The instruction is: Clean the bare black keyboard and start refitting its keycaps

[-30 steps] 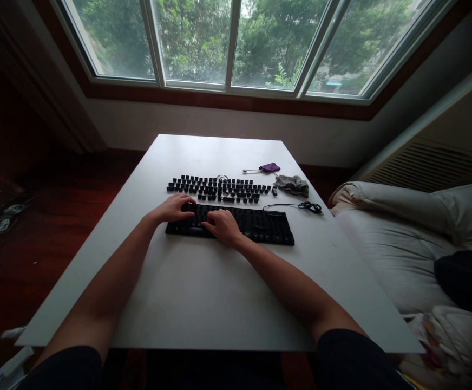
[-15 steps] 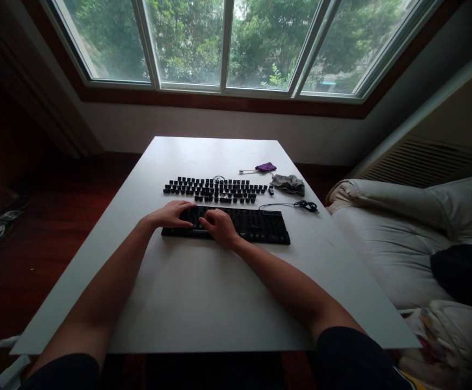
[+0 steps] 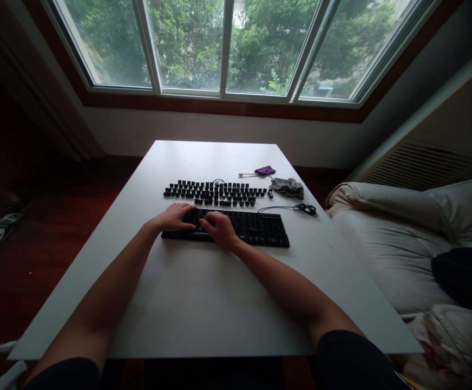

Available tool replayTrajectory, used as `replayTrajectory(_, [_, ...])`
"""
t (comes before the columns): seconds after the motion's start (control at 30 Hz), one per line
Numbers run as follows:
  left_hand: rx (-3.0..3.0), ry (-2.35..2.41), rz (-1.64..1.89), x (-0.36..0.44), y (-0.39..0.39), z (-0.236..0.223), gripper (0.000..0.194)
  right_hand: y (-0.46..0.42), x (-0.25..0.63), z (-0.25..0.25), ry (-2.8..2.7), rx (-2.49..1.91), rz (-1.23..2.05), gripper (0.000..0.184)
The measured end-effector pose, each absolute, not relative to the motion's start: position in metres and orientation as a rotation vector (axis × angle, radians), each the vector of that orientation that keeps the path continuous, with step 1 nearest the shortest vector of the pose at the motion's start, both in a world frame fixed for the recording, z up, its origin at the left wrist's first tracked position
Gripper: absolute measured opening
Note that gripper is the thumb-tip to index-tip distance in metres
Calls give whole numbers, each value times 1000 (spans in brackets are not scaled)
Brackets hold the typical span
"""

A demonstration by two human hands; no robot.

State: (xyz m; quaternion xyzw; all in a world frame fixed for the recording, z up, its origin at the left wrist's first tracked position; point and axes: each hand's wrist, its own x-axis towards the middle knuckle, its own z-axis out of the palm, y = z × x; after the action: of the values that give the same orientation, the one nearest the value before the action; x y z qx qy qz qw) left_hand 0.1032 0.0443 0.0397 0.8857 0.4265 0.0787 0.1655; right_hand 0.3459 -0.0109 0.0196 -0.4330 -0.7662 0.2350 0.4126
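A black keyboard [image 3: 256, 227] lies across the white table [image 3: 203, 303] in front of me. My left hand [image 3: 174, 218] spans its left end, fingers at the back edge and thumb over the front part, holding it. Curled over the keyboard just to the right is my right hand [image 3: 220, 226], its thumb and forefinger pressed together low on the board. Whatever may be between those fingertips is too small or hidden to name. Behind the keyboard, loose black keycaps [image 3: 203, 190] stand in rows.
A coiled black cable [image 3: 304, 208] rests to the right, its cord running to the keyboard. Farther back are a grey cloth [image 3: 287, 187], a purple cloth [image 3: 265, 170] and a thin white-tipped stick [image 3: 247, 175]. A cushioned sofa [image 3: 382, 238] stands along the right side.
The whole view has shifted slightly, so the scene sits a little lower. Both hands keep nearly the same pose on the keyboard.
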Motion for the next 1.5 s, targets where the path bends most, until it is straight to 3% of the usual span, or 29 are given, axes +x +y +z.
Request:
replayTrajectory(0.23, [2492,1200,324,98,47,36,75,12,365,30,-1907,-1212,669,23])
replayTrajectory(0.43, [2378,1117,577,82,54,22,51,34,362,35,-2128,-1228,459,6])
replayTrajectory(0.63, [2180,1150,784,71,59,4,39,69,334,41,-2455,-1207,65,14])
replayTrajectory(0.83, [2164,1162,797,69,60,3,38,99,311,39,-2637,-1234,-99,23])
replayTrajectory(1.27, [2141,1190,786,67,58,10,37,108,299,40,-2657,-1165,-89,19])
replayTrajectory(1.5, [2140,1200,801,67,56,7,36,77,324,55,-2627,-940,171,20])
